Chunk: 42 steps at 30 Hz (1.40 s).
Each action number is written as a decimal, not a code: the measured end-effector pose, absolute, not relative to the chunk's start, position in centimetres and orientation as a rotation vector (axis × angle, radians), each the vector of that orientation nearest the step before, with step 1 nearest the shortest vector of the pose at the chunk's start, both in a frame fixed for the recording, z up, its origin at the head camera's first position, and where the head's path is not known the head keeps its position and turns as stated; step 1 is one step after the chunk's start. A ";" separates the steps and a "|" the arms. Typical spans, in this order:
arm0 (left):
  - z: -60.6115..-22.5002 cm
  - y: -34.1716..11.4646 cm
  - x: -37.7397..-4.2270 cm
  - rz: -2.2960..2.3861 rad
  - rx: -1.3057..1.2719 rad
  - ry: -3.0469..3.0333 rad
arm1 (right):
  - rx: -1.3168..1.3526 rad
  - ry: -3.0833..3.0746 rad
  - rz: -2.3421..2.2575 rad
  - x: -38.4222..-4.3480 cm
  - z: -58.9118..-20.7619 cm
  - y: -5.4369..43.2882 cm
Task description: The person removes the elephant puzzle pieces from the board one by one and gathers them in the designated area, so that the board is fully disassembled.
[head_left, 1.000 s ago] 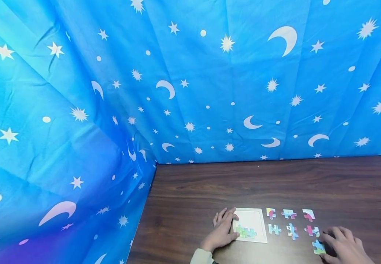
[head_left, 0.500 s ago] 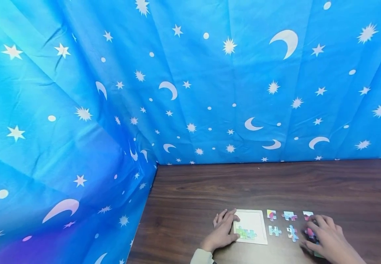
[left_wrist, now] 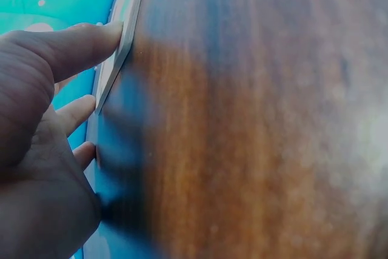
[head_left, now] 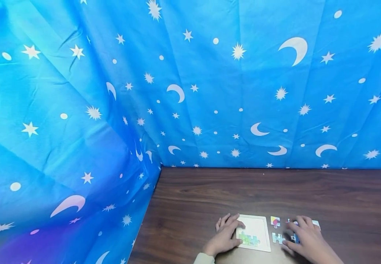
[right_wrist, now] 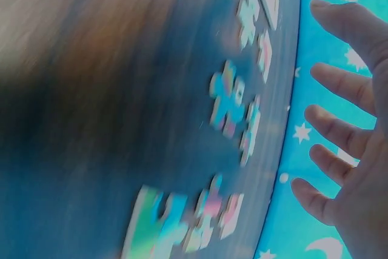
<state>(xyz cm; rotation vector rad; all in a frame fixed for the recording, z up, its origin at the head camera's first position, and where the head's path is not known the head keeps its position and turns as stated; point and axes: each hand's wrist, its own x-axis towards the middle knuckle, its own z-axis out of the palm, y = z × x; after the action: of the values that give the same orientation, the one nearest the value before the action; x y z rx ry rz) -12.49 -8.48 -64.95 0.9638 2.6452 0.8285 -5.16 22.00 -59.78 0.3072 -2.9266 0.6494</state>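
Note:
My left hand [head_left: 221, 238] rests on the left edge of a pale square puzzle tray [head_left: 259, 226], the thumb lower down and the fingers towards the far corner. Joined green and light-blue jigsaw pieces [head_left: 249, 239] fill the tray's near left part. In the left wrist view, the thumb [left_wrist: 100, 43] presses on the tray rim. My right hand [head_left: 309, 238] hovers over the loose pieces, holding nothing, its fingers spread in the right wrist view. Beneath it lies a blue piece with a dark eye-like spot [right_wrist: 227, 98], partly hidden in the head view.
A yellow and pink piece [head_left: 275, 221] and a light-blue piece [head_left: 277, 238] lie just right of the tray. Further pieces, among them a green and blue one [right_wrist: 148, 219], show in the right wrist view. A blue star-and-moon cloth [head_left: 210, 91] hangs behind the brown table [head_left: 203, 190].
My right hand has moved left, from the green and blue piece at the right, across the loose pieces towards the tray. My left hand stays at the tray. The head view has shifted slightly.

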 end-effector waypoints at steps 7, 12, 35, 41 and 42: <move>-64.6 -8.9 -12.4 0.829 0.932 2.639 | 0.378 -2.840 0.681 -6.4 -59.8 19.0; -64.7 -8.9 -12.2 0.785 0.953 2.661 | 0.433 -2.943 0.710 -7.4 -59.8 17.0; -64.7 -8.5 -12.0 0.552 0.978 2.762 | 0.672 -2.802 0.457 -8.2 -63.0 11.2; -64.6 -8.5 -12.5 0.532 0.971 2.767 | 0.682 -2.802 0.460 -8.3 -62.6 11.3; -64.6 -8.5 -12.6 0.522 0.977 2.769 | 0.681 -2.798 0.470 -8.3 -62.4 11.3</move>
<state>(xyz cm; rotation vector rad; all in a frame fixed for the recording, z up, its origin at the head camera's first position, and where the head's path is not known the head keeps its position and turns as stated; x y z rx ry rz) -12.59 -8.49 -64.56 0.9773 2.7692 0.5215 -8.32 11.35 -62.44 0.6807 -2.7978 0.4697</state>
